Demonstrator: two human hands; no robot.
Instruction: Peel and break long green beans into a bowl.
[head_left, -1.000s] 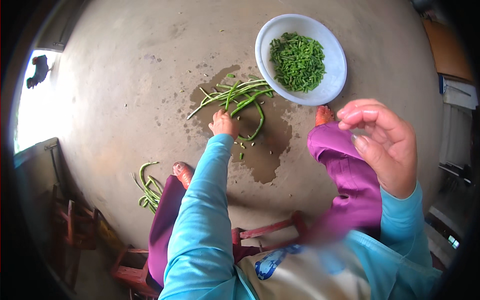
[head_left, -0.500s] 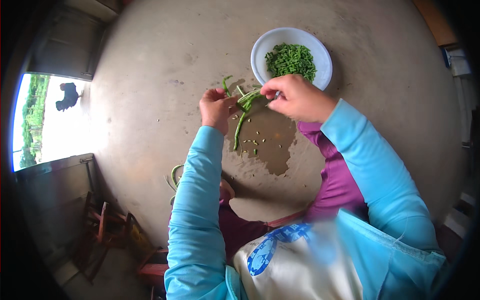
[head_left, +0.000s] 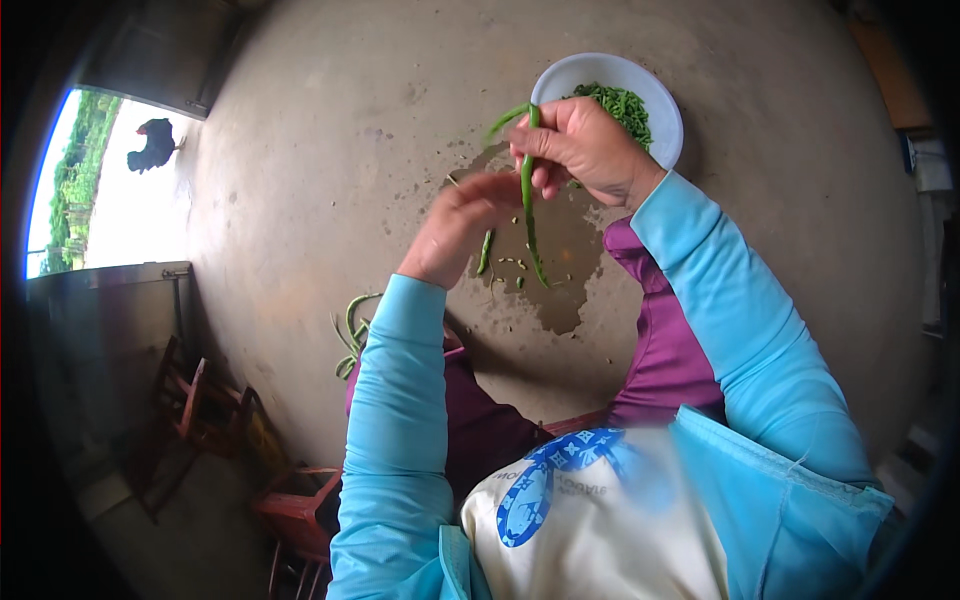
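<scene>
My right hand (head_left: 595,150), closed in a pinch, holds a long green bean (head_left: 531,215) that hangs down below the fingers. Another green stretch of bean bends off to the left at its top, blurred. Beside it, my left hand (head_left: 455,230) is smeared by motion; its fingers reach to the bean, and I cannot tell whether they grip anything. Below the left hand shows a short green bean piece (head_left: 486,252). Just beyond my right hand stands a white bowl (head_left: 668,120) with many cut green bean pieces (head_left: 622,108), partly hidden by the hand.
A wet patch (head_left: 568,315) with small scattered bits spreads on the concrete floor between my legs. More long beans (head_left: 352,335) lie by my left forearm. Wooden chairs (head_left: 195,405) stand at the lower left. A dark chicken (head_left: 152,145) is outside the open doorway.
My right hand has risen and now holds a long bean upright. The bunch of beans that was between both hands is no longer seen there. My left hand is moving. The view has shifted slightly.
</scene>
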